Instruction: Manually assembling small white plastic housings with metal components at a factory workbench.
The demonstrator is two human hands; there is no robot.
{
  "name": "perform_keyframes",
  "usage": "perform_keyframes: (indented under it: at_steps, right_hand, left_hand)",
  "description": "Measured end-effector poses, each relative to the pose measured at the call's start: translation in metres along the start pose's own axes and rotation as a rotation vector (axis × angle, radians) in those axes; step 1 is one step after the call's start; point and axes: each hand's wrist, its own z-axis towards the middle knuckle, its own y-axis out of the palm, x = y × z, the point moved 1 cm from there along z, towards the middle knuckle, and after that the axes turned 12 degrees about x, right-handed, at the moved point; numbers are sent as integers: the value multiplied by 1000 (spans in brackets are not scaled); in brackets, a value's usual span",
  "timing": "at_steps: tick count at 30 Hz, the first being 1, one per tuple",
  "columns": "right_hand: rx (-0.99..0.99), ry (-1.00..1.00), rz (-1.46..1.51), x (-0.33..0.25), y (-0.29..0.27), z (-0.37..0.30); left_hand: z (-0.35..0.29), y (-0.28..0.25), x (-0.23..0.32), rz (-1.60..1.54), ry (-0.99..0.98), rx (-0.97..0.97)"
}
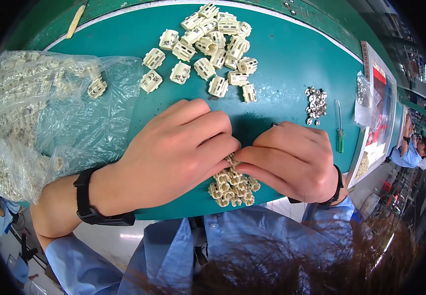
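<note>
My left hand (183, 147) and my right hand (291, 160) meet near the front edge of the green table mat (119, 39). Both have their fingers pinched together around a small cream plastic part (231, 159), mostly hidden by the fingertips. Right below them lies a cluster of small cream plastic clips (232, 189). Beyond my hands is a loose pile of cream plastic cylinders (205, 44) with slots and dark markings; some stand on end, others lie on their sides.
A clear plastic bag (109, 113) full of cream parts covers the left side. At right are small shiny metal pieces (316, 104), a green-handled screwdriver (340, 141) and a white-framed board (387, 98). A yellowish stick (76, 21) lies at the far left. Another person (406, 150) sits farther right.
</note>
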Motion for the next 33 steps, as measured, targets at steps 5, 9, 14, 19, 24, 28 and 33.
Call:
perform_keyframes:
  at_steps: [5,9,14,19,24,28,33]
  right_hand:
    - [81,120,-29,22,-35,4]
    - [28,279,-107,39,-45,-7]
    - [-73,150,-58,38,-33,-6]
    - [-117,155,-53,38,-33,-5]
    - [-49,221,151,36,-35,-7]
    - [-43,274,215,35,-33,-7]
    - [-99,429,176,29,-32,-3]
  left_hand:
    - [0,-10,-1,-56,-16,-42]
    - [-3,-12,-4,-54,62,-52]
    - [-1,-14,-3,-68,72,-54]
    - [8,-19,-7,177,71,178]
    - [10,-20,-7,335,20,209]
    - [6,-20,-8,365,24,178]
    - [5,-21,-9,384,42,140]
